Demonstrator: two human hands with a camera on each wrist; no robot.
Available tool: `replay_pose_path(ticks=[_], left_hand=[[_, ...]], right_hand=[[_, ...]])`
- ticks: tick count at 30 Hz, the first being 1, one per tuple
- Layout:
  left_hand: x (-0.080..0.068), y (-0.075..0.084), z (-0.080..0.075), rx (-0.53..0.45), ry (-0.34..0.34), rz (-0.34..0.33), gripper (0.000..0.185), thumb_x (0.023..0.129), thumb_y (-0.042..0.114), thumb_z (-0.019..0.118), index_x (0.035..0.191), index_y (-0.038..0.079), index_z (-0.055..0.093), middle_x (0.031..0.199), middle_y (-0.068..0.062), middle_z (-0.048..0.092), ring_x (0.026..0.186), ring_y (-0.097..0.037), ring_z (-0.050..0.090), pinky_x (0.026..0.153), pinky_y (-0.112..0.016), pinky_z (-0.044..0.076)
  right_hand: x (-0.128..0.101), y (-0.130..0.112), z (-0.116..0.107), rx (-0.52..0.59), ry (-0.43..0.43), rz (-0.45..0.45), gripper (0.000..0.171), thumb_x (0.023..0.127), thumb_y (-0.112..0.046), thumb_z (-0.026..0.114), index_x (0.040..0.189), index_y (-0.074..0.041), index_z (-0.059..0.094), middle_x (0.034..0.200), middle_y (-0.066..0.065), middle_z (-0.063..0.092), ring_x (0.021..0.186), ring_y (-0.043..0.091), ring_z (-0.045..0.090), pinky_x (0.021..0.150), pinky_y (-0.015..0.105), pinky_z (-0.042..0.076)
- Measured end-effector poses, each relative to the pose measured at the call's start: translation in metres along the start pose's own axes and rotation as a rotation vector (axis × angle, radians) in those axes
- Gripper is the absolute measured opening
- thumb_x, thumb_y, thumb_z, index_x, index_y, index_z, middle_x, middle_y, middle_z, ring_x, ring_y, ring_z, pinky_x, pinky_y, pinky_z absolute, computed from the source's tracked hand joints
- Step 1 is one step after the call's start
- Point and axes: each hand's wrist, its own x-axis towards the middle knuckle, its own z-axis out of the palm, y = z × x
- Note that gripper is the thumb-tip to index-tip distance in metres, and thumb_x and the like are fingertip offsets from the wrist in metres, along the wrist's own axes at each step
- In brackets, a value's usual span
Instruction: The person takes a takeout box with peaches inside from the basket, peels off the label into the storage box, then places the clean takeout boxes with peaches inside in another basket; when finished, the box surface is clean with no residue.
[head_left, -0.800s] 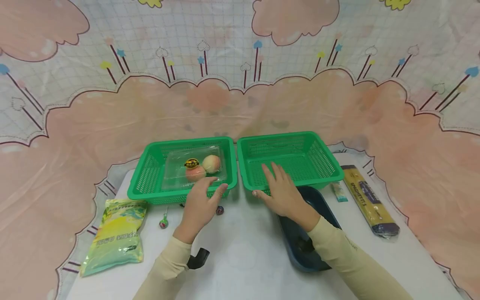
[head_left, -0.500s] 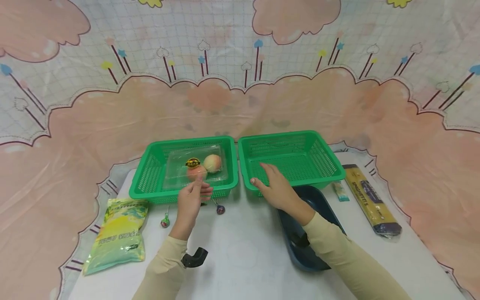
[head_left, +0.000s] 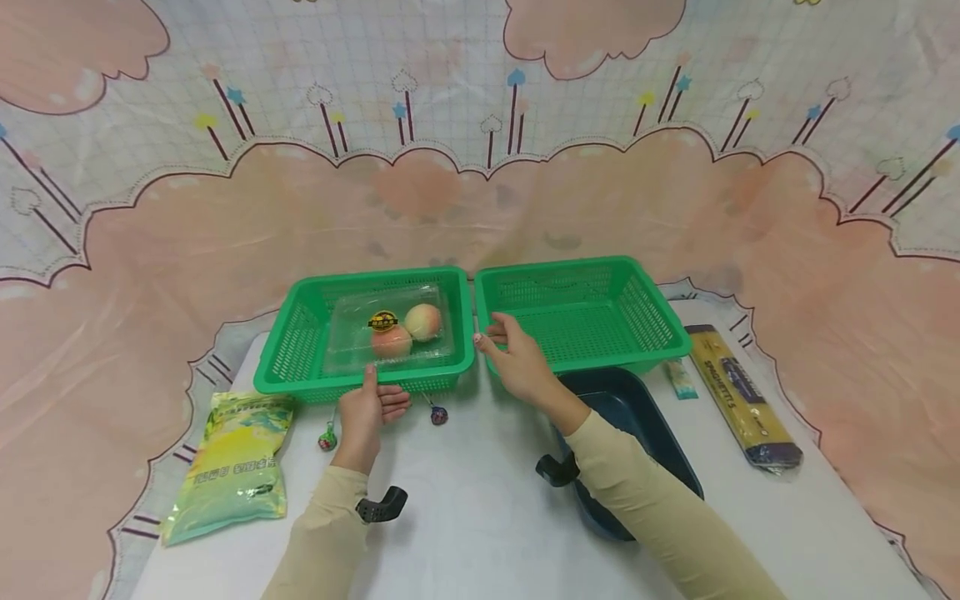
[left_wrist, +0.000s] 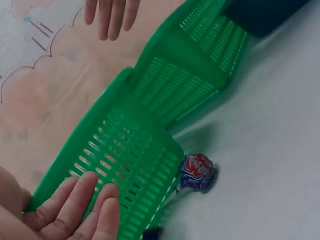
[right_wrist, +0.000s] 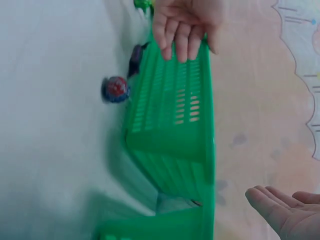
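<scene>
Green plastic mesh is what both hands meet. The left basket sits toward the far edge of the surface, its long axis running left to right, parallel to that edge, and the right basket stands just beside it, the two short walls almost touching.

The left hand is at the near long wall of the left basket, about at its middle. Its thumb points up against the rim while the fingers lie nearly straight and flat against the outside of the mesh, as the left wrist view shows; they press the wall and are not curled round it. So this basket lies straight ahead of the fingers, away from the person.

The right hand is at the near left corner of the right basket, its fingers loosely extended toward the rim; whether they touch it I cannot tell. In the right wrist view the fingers look relaxed and hold nothing. Each hand is nearest its own basket.

Inside the left basket lies a clear box with two peaches. A lollipop lies on the surface just beside the near wall, between the two hands, and a second one lies left of the left hand.
</scene>
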Motion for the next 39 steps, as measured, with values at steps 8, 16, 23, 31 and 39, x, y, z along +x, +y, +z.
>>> replay_pose_path(ticks=[8,16,23,31,39], left_hand=[[0.006,-0.006,0.000,-0.090,-0.022,-0.041,0.071,0.112,0.049,0.036,0.122,-0.015,0.064,0.073,0.001,0.076,0.072,-0.010,0.077,0.077,-0.028,0.065],[0.004,-0.012,0.001,-0.132,-0.045,-0.061,0.065,0.112,0.047,0.038,0.113,-0.010,0.068,0.072,0.000,0.075,0.071,-0.011,0.077,0.076,-0.029,0.065],[0.007,-0.011,0.000,-0.126,-0.020,-0.029,0.066,0.113,0.045,0.038,0.113,-0.013,0.068,0.071,-0.001,0.075,0.070,-0.012,0.077,0.072,-0.028,0.065],[0.010,-0.010,-0.001,-0.078,-0.022,-0.056,0.069,0.113,0.047,0.036,0.126,-0.015,0.062,0.072,0.002,0.075,0.071,-0.010,0.077,0.074,-0.027,0.065],[0.010,-0.010,-0.002,-0.080,-0.033,-0.055,0.065,0.113,0.048,0.036,0.113,-0.008,0.069,0.072,0.001,0.075,0.071,-0.011,0.077,0.073,-0.027,0.065]], right_hand=[[0.013,0.000,0.013,0.081,-0.002,0.038,0.065,0.111,-0.044,0.051,0.161,-0.005,0.034,0.152,0.017,0.056,0.141,0.035,0.054,0.112,0.056,0.048],[0.025,0.005,0.031,0.154,-0.019,0.092,0.063,0.111,-0.042,0.049,0.159,-0.002,0.037,0.151,0.022,0.056,0.137,0.038,0.057,0.112,0.056,0.048],[0.033,0.002,0.050,0.127,0.014,0.097,0.066,0.111,-0.039,0.052,0.159,0.003,0.033,0.162,0.023,0.043,0.149,0.039,0.044,0.121,0.054,0.040],[0.041,-0.004,0.064,0.087,0.043,0.138,0.069,0.110,-0.038,0.053,0.162,0.002,0.029,0.164,0.023,0.039,0.152,0.039,0.039,0.122,0.054,0.038],[0.052,-0.008,0.084,-0.033,0.056,0.158,0.069,0.110,-0.037,0.052,0.161,0.003,0.030,0.163,0.025,0.041,0.151,0.041,0.040,0.122,0.055,0.038]])
